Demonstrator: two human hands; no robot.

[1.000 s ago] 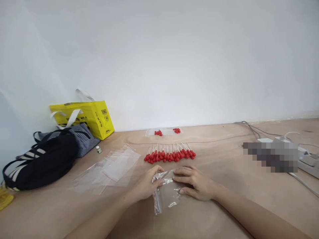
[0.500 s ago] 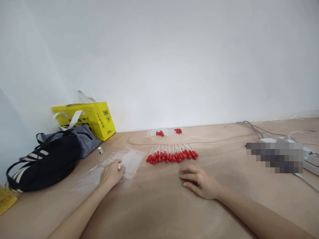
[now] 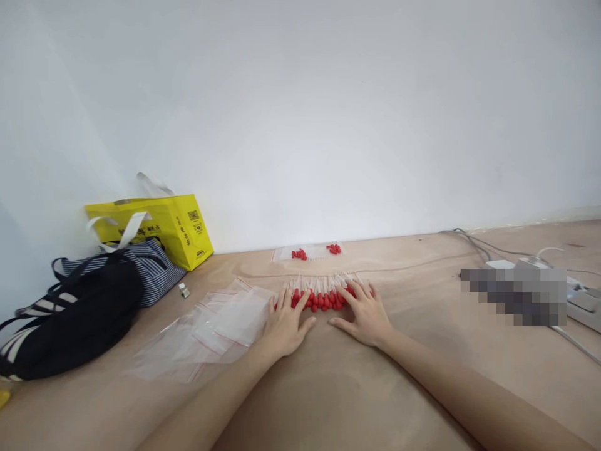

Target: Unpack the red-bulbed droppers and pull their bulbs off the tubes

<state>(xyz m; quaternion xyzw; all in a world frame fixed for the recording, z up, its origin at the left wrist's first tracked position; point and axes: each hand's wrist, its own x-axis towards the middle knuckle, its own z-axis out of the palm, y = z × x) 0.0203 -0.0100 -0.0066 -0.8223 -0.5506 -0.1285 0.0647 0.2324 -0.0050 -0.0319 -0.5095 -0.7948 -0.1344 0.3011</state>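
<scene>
A row of droppers (image 3: 323,300) with red bulbs and thin clear stems lies side by side on the table, bulbs toward me. My left hand (image 3: 286,322) rests over the row's left end, fingers spread on the bulbs. Over the right end lies my right hand (image 3: 366,313), its fingers likewise apart and touching the bulbs. Both hands are open, palms down, and hide part of the row's ends. Clear zip bags (image 3: 211,326) with red seal lines are fanned out to the left of my left hand.
Behind the row, near the wall, a clear bag (image 3: 317,250) holds more red-bulbed pieces. A small vial (image 3: 183,290), a yellow shopping bag (image 3: 192,232), a striped bag (image 3: 157,269) and a black bag (image 3: 94,319) stand at left. Cables and a power strip (image 3: 582,299) lie at right.
My left hand has left the zip bags and moved right onto the droppers. My right hand has moved forward from the bare table onto the row's other end.
</scene>
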